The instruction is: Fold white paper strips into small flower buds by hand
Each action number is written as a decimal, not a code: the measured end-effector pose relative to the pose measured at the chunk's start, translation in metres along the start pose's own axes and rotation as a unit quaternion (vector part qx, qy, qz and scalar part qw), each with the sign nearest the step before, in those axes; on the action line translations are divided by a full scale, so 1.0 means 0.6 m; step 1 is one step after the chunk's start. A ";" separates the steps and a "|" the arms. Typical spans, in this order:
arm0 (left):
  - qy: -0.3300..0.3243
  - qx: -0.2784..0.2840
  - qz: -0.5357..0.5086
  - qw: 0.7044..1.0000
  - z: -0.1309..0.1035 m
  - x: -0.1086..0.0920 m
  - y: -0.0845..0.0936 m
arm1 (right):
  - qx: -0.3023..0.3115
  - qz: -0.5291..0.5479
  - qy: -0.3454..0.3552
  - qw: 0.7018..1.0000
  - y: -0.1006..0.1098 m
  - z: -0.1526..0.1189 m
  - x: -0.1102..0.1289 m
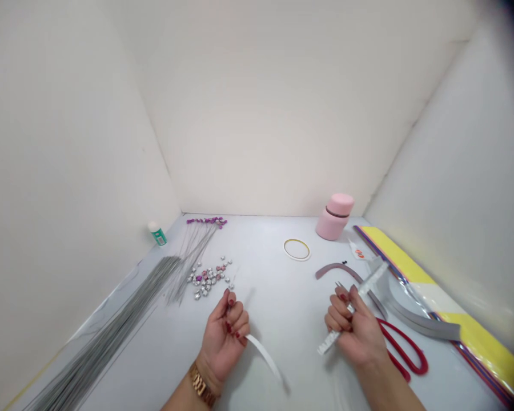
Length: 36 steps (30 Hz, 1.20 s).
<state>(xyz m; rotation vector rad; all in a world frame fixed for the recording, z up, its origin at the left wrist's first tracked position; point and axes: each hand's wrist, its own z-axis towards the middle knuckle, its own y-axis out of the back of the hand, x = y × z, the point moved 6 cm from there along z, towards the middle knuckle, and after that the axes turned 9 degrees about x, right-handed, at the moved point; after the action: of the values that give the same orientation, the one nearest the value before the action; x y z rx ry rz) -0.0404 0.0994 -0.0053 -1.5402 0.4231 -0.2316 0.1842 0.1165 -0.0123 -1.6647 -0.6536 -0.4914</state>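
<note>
Left hand [223, 334] curled shut around a thin white strip [263, 354], trailing low over the bench [278, 285]. Right hand [354, 331] closed on tweezers [341, 288] and ruler [355, 308]. Strip looks light, floppy, crease-prone; best pinched flat near its end.

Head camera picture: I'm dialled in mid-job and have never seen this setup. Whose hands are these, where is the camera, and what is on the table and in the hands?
There is no machine here: a person works with two bare hands, and the single picture comes from a camera on their head, looking down and forward.

The left hand, with a gold watch on the wrist, is closed on a white paper strip that curves away to the right. The right hand holds tweezers and a slim white ruler-like stick.

On the white table lie a bundle of grey wires, purple-tipped stems, small gems, a tape ring, a pink jar, a small glue bottle, grey strips, red scissors and coloured paper sheets.
</note>
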 end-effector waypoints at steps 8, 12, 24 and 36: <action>0.079 -0.036 0.066 0.994 0.002 0.030 0.020 | -0.058 -0.356 0.004 0.933 0.005 0.001 0.000; 0.117 -0.048 0.184 0.975 -0.001 0.037 0.027 | -0.114 -0.448 0.104 0.881 0.004 -0.002 0.026; 0.157 -0.060 0.395 0.903 -0.011 0.064 0.032 | 0.139 -0.782 0.418 0.441 -0.129 -0.084 -0.056; -0.049 -0.021 0.733 0.678 -0.015 0.019 -0.013 | 0.130 -0.761 0.283 0.568 -0.098 -0.058 -0.060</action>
<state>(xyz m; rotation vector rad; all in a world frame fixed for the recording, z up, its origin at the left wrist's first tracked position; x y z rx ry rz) -0.0326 0.0865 0.0011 -0.8275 1.4309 1.1284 0.1196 0.0840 0.0150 -0.1431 -1.4605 -1.9247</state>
